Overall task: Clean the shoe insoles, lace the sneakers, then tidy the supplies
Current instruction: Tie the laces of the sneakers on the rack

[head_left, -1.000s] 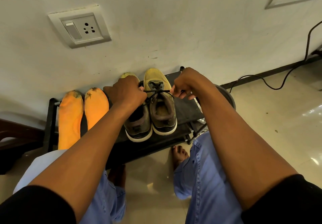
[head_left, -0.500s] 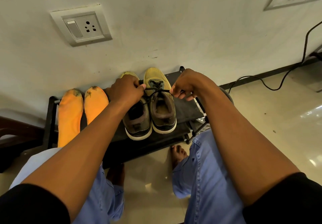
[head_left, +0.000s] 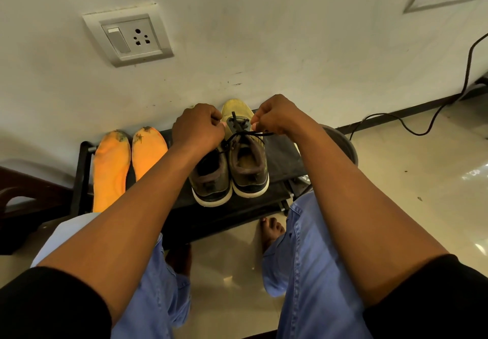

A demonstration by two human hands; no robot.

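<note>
My left hand (head_left: 198,130) and right hand (head_left: 277,117) each pinch 1 end of the black lace (head_left: 239,134) over the right sneaker (head_left: 247,159), just beneath them. It looks thin and limp; I'd grip near the tips.

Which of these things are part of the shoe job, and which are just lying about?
Part of the job:
right sneaker, being laced
black lace, pinched by left hand and right hand
left sneaker
two orange insoles

Just there:
rack under the shoes
wall socket
black cable
grey bucket
</note>
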